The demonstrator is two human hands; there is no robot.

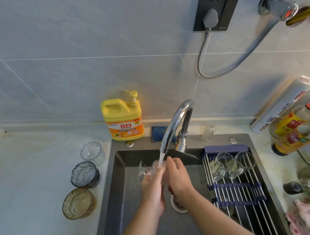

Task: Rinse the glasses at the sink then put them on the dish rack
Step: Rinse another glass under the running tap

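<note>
The left hand (151,186) grips a clear glass (146,171) under the running tap (175,122); right hand (178,180) touches it, grip unclear; dish rack (234,186) at three o'clock.

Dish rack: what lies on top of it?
One glass and a second glass lie sideways at the far end of the dish rack. The sink under it is mostly hidden.
</note>
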